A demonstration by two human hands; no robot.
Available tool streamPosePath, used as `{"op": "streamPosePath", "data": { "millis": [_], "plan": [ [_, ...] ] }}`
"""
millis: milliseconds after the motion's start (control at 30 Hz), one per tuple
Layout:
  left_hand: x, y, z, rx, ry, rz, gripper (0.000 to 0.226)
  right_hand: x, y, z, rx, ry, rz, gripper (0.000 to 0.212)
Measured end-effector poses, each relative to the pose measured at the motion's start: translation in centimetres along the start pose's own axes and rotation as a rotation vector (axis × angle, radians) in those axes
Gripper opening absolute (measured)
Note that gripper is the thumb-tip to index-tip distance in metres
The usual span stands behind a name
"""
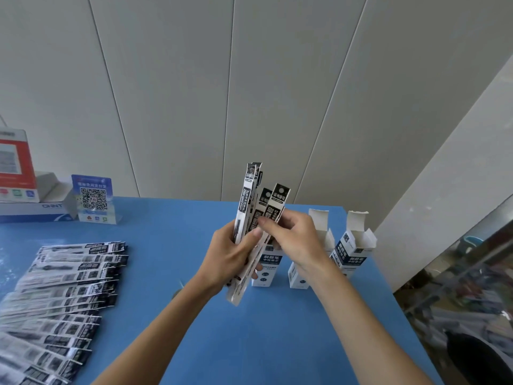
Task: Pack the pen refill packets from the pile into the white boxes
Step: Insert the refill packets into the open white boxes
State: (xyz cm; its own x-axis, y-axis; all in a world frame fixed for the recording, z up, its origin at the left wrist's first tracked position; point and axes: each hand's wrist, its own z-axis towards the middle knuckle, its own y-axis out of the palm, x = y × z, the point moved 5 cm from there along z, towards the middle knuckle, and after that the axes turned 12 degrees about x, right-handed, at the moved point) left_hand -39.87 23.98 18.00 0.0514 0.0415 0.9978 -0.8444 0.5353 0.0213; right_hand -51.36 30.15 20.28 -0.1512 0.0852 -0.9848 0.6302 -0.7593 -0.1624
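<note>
— Blue table (194,273), and above it both hands are busy with a bundle of packets (247,218). How is it held?

— Left hand (230,257) grips the lower half of the bundle, fingers curled round it, thumb across the front. Right hand (288,234) pinches the two packets that have slid up and fanned off to the right. The bundle stands nearly upright, just in front of the boxes.

— And the boxes?

— Three white boxes stand on the table behind the hands, flaps open. The nearest box (263,270) is partly hidden by the bundle; the far box (352,251) is in plain sight. The pile (61,295) lies well apart, at the left.

— So what makes this step go well?

— I'd say squaring the bundle first. The ends are staggered, and a fanned stack would likely catch on a box mouth or its side flaps. Tapping the lower ends level, then keeping the grip tight low down, should let the stack drop in straight.

— Any risk?

— The boxes look light and tall; a sideways push could tip one.
</note>
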Motion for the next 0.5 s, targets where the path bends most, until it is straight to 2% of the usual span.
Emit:
{"op": "streamPosePath", "data": {
  "millis": [133,233,500],
  "plan": [
    [-0.8,0.0,-0.4,0.024,-0.054,0.024,0.027,1.0,-2.0,-0.3,0.128,0.044,0.094,0.014],
    [-1.2,0.0,-1.3,0.012,-0.097,0.039,0.022,1.7,-3.2,-0.6,0.174,0.092,0.152,0.021],
    [-1.8,-1.2,-2.7,0.076,-0.076,0.066,0.019,3.4,-1.7,-2.8,-0.063,0.266,0.138,0.012]
  ]
}}
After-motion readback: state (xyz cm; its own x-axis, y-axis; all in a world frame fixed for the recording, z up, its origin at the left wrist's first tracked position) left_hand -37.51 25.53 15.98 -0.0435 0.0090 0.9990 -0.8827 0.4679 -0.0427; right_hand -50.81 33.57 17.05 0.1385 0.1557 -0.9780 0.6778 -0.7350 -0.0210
